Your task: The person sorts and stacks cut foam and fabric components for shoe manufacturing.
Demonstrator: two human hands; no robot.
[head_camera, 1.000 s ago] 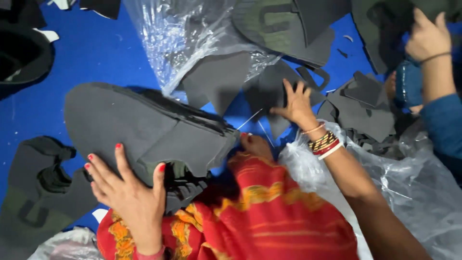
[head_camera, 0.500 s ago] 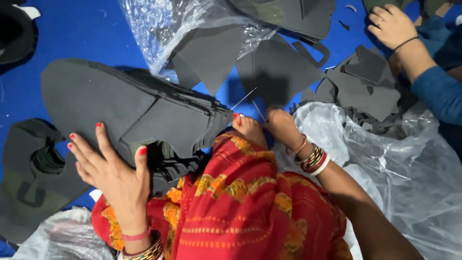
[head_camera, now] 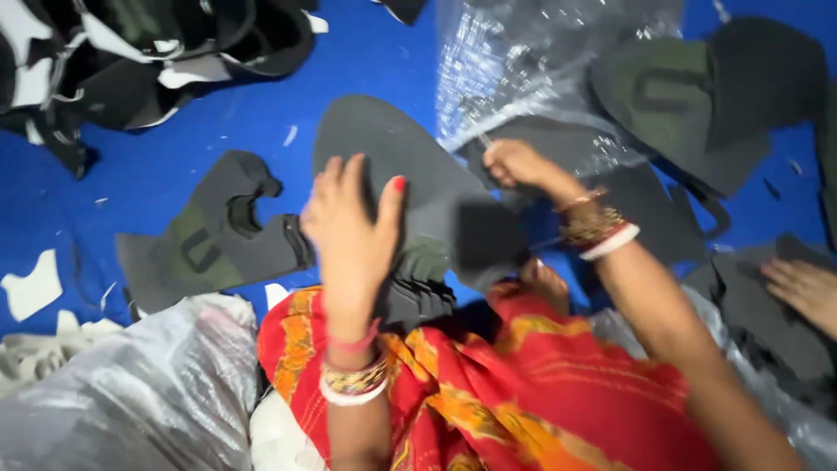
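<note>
Nearest the camera, a red and orange patterned cloth (head_camera: 488,410) covers the person's lap, with both forearms reaching forward over it. The left hand (head_camera: 353,231) lies palm down, fingers spread and flat, pressing on the near end of a stack of dark grey foam pieces (head_camera: 410,201); it clamps nothing. Bangles sit at that wrist. The stack's long axis runs from the lap up and slightly left, its rounded end pointing away from the person. The right hand (head_camera: 519,166) is curled closed at the stack's right edge, pinching something thin; what it grips is blurred and cannot be told. It sits where the stack meets a clear plastic bag (head_camera: 532,78).

Left of the stack, just apart from it, a shaped grey foam cutout (head_camera: 209,240) lies flat on the blue floor (head_camera: 261,122). A grey plastic bag (head_camera: 131,392) crowds the near left corner. Open floor remains beyond the stack's far-left side. At the right edge, another person's hand (head_camera: 806,292) rests on more grey pieces (head_camera: 767,314). Farthest left, a dark heap of offcuts (head_camera: 131,61) lies.
</note>
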